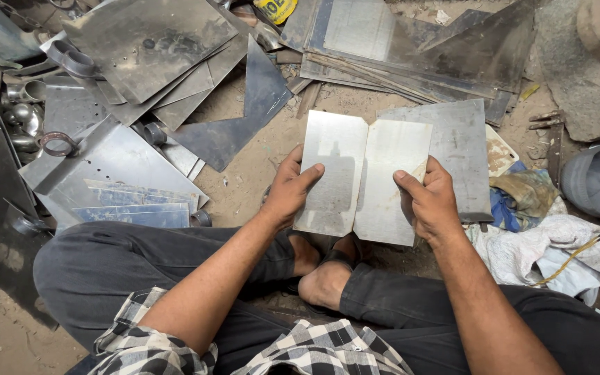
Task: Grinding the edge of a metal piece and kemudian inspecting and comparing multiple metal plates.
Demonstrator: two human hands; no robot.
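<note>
Between the two hands, held over the crossed legs and the dirt floor [258, 173]: two metal sheets side by side, inner long edges touching down the middle, forming a shallow V or flat butt, can't tell which. Left sheet [331, 170], right sheet [390, 184].

Left hand [287, 189] closed on the left sheet's outer edge, thumb lying across the face, fingers hidden behind. Right hand [428, 198] closed on the right sheet's outer edge, same grip, thumb on top.

Step, as I judge it: lining up the pair, checking the fit along the seam. Any further move needs both grips kept firm so the inner edges don't slip or overlap; bottom edges look slightly uneven.

Just behind the right sheet: a larger grey plate [463, 149] lying on the floor. Further out, right: pile of rags [543, 253]. Top edge of the floor area: stack of steel plates [411, 48]. Left side: more scrap sheet [112, 163] with a metal ring [57, 144] on it, well apart from the hands.
</note>
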